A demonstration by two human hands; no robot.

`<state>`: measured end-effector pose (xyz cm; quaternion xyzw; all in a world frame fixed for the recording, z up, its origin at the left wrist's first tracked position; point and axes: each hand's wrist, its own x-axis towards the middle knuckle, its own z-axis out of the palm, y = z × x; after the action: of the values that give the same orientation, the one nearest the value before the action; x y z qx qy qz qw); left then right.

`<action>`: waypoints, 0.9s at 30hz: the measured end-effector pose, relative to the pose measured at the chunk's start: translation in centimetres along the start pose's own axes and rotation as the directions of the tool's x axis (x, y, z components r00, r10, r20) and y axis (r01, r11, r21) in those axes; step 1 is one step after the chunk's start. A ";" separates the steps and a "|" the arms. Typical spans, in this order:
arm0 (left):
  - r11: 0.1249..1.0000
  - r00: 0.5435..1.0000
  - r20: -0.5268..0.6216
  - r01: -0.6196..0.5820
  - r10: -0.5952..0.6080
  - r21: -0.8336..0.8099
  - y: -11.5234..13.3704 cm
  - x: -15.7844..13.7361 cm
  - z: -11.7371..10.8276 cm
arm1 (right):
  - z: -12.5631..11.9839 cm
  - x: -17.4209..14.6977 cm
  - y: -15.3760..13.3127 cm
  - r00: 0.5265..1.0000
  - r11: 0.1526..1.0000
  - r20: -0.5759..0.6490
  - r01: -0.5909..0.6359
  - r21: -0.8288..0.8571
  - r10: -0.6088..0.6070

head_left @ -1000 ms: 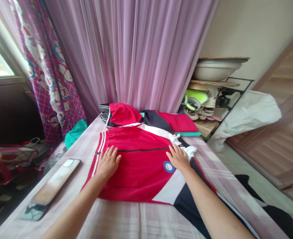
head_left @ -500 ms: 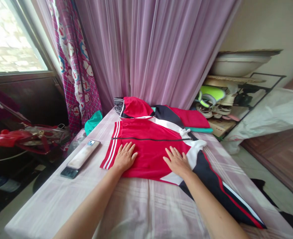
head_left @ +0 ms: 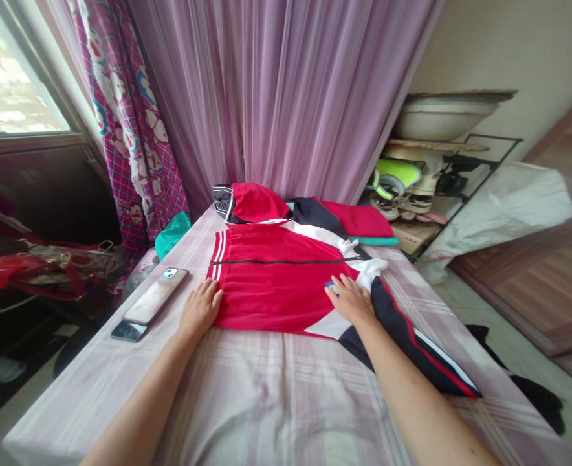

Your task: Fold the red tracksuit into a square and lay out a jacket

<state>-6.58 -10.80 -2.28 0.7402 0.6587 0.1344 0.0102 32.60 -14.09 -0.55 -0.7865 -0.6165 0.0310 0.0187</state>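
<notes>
A red zip-up track jacket (head_left: 266, 294) with white and navy panels lies front up on the table, its dark zipper running across it. One navy sleeve reaches toward the near right; the other side extends toward the back. My left hand (head_left: 201, 304) rests flat on the striped hem, fingers stretched out. Near the white collar, my right hand (head_left: 351, 299) lies on the chest with fingers spread, beside a small blue-and-white badge (head_left: 332, 288) that it partly covers. Neither hand grips the fabric.
Two phones, one light-backed (head_left: 157, 298) and one dark (head_left: 129, 330), lie at the table's left. Folded red clothes (head_left: 363, 220) and a red-and-grey bundle (head_left: 259, 202) sit at the back. A shoe rack (head_left: 441, 188) stands to the right; a checked tablecloth (head_left: 257, 401) covers the table.
My left hand has slid left from the jacket's body onto its striped hem. The hem lies smoother and a badge now shows by my right hand. The camera view has shifted slightly.
</notes>
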 end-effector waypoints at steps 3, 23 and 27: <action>0.993 0.993 -0.029 0.112 -0.112 0.019 -0.5 0.0 -0.4 | 0.0 0.0 0.2 0.999 1.000 -0.036 -0.017 0.023 0.018; 0.989 0.989 0.017 0.146 -0.146 -0.004 0.4 -0.4 -1.3 | -0.1 -0.5 0.6 0.983 0.996 -0.169 -0.062 0.067 0.072; 0.990 0.991 -0.007 0.137 -0.137 -0.013 0.5 -0.5 -1.3 | -0.7 -1.3 -1.7 0.979 0.991 -0.181 -0.073 0.114 0.093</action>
<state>-6.37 -11.51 -1.05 0.6926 0.7071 0.1407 0.0215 30.66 -14.90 0.26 -0.8088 -0.5763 -0.0090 0.1169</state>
